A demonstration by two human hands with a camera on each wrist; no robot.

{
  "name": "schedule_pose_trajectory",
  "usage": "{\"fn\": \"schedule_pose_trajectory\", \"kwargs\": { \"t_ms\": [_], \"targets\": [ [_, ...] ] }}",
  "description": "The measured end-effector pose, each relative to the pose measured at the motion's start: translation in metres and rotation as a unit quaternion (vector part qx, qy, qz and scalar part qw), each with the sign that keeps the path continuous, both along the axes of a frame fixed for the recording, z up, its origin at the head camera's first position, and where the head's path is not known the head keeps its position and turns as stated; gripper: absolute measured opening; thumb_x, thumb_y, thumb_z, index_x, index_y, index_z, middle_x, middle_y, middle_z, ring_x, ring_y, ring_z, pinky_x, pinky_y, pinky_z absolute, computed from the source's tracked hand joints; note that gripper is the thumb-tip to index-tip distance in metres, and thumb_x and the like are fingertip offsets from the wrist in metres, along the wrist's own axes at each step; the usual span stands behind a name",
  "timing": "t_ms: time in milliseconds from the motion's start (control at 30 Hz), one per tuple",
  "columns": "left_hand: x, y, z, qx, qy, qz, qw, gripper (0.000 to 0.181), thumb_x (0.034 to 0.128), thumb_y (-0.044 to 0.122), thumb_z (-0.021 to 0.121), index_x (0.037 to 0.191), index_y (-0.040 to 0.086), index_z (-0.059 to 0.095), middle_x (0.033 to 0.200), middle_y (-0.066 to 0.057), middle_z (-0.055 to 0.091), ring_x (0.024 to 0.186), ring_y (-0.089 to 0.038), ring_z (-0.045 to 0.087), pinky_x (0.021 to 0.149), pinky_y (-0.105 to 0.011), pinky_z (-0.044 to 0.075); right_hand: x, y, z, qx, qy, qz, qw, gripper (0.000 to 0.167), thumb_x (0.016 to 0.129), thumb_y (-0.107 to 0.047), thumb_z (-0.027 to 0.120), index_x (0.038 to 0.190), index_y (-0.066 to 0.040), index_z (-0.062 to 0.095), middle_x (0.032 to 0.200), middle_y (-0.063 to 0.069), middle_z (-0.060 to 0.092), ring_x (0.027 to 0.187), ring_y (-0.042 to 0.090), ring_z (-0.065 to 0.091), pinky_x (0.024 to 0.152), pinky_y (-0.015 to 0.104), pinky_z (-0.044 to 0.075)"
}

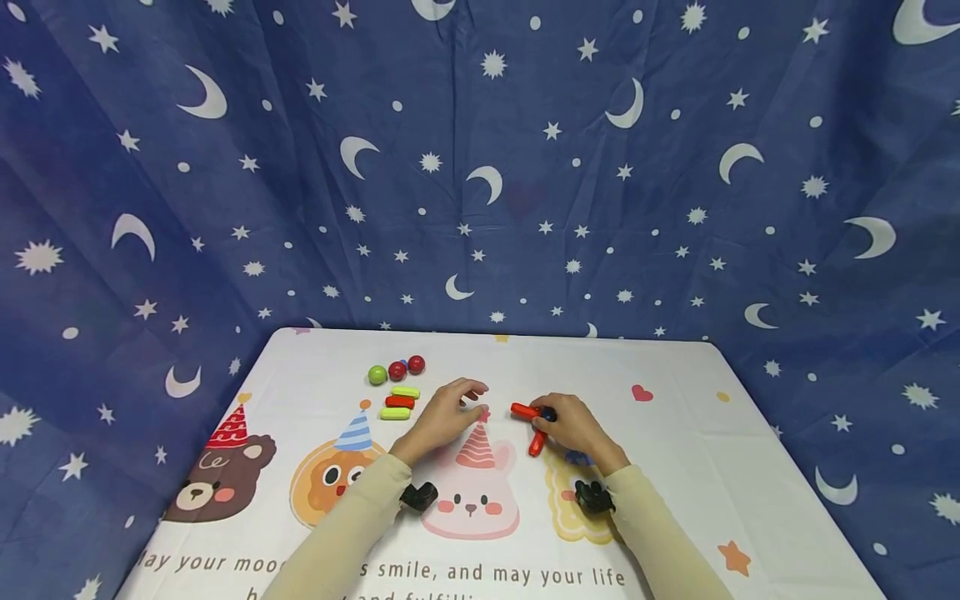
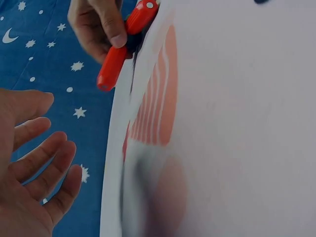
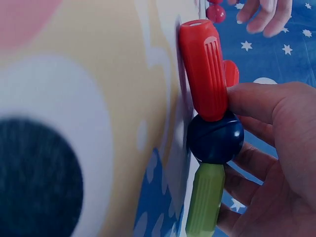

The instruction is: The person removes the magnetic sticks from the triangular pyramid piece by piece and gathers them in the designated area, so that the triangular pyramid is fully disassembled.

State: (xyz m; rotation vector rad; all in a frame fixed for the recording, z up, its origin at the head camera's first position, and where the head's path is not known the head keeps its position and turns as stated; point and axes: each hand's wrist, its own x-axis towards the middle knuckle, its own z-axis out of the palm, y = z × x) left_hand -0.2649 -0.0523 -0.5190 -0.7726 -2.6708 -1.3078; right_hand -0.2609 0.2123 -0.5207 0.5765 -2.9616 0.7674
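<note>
My right hand [image 1: 572, 423] pinches a joined toy piece just above the table. At its centre is a dark blue ball [image 3: 216, 138], with a ribbed red rod [image 3: 203, 69] on one side and a green rod [image 3: 205, 200] on the opposite side. A second red rod [image 1: 537, 443] points toward the front in the head view. There the hand hides the green rod. To the left of the piece, my left hand [image 1: 447, 410] hovers with loosely bent, spread fingers and holds nothing; the left wrist view shows its palm [image 2: 22, 197] apart from the piece.
Left of my left hand lie two yellow-green rods [image 1: 395, 413] with a red rod [image 1: 400, 402] between them. Behind them sit a green ball [image 1: 377, 375], two red balls [image 1: 416, 364] and a partly hidden blue ball [image 1: 403, 363]. A starry blue curtain [image 1: 525, 275] hangs behind the table.
</note>
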Motion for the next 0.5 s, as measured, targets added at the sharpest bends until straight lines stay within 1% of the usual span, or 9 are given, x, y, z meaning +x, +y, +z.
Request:
{"fn": "schedule_pose_trajectory", "kwargs": {
  "t_ms": [167,233,400,500],
  "targets": [
    [0.000,0.011,-0.003,0.017,-0.018,-0.014,0.9996,0.036,0.0926,0.018,0.067,0.124,0.002,0.061,0.119,-0.015,0.066,0.105,-0.026,0.066,0.089,-0.041,0.055,0.000,-0.005,-0.001,-0.001,-0.004,0.006,1.0000,0.024,0.086,-0.020,0.075,0.110,-0.015,0.074,0.107,0.001,0.073,0.099,0.019,0.066,0.095,0.043,0.051],
    [-0.001,0.015,-0.005,0.021,-0.027,-0.016,0.9993,0.035,0.0928,0.017,0.067,0.124,0.002,0.061,0.118,-0.015,0.066,0.103,-0.025,0.066,0.088,-0.040,0.056,0.001,-0.007,0.000,-0.002,-0.005,0.007,1.0000,0.024,0.086,-0.020,0.075,0.110,-0.015,0.074,0.106,0.001,0.073,0.099,0.019,0.066,0.095,0.043,0.051],
    [-0.001,0.021,-0.012,0.005,-0.044,-0.021,0.9988,0.034,0.0931,0.017,0.066,0.125,0.005,0.062,0.118,-0.010,0.067,0.101,-0.019,0.066,0.087,-0.036,0.055,0.003,-0.010,0.000,-0.013,-0.010,0.013,0.9998,0.023,0.086,-0.020,0.076,0.109,-0.014,0.074,0.106,0.002,0.074,0.101,0.021,0.066,0.096,0.044,0.051],
    [-0.001,0.024,-0.014,0.000,-0.057,-0.027,0.9980,0.033,0.0929,0.017,0.066,0.125,0.008,0.062,0.117,-0.007,0.068,0.099,-0.016,0.065,0.086,-0.033,0.055,0.004,-0.012,0.000,-0.015,-0.003,0.018,0.9997,0.022,0.086,-0.020,0.076,0.107,-0.015,0.074,0.106,0.002,0.074,0.101,0.021,0.067,0.094,0.044,0.051]
  ]
}}
